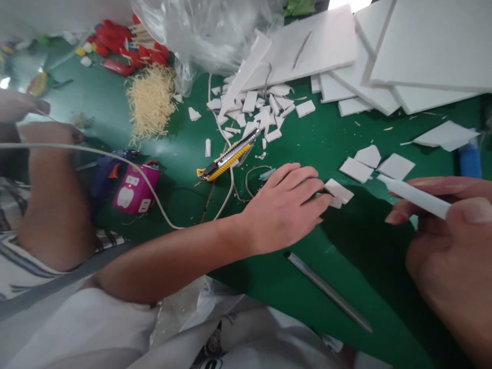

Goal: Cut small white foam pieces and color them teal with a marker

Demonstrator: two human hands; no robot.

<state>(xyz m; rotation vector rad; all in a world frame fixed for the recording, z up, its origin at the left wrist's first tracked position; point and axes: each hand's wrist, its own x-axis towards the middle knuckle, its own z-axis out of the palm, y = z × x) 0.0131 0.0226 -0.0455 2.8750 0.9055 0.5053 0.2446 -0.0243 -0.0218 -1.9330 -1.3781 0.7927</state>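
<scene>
We take the yellow cutter (228, 156) as our landmark on the green bench (326, 133). Our left hand (282, 212) is to the right of the cutter and slightly nearer to us, palm down, its fingers slightly bent and reaching to a pair of small white pieces (340, 191); we cannot tell whether they grip these or only touch them. Our right hand (448, 248), far to the right of the cutter, holds a long white piece (421, 199) between thumb and fingers. Just past its tip, also right of the cutter, we see three flat white pieces (355, 169) grouped together.

Beyond the cutter, close by, we have a heap of white scraps (265, 110), and behind that a clear plastic bag (215, 31). Large white sheets (430, 46) lie overlapping beyond it to the right. Nearer to us than the cutter and to its right is a metal tube (328, 292). Left of the cutter we find a pile of thin yellowish sticks (151, 102) and a magenta box (136, 189), with a co-worker's hand (49, 130) farther left.
</scene>
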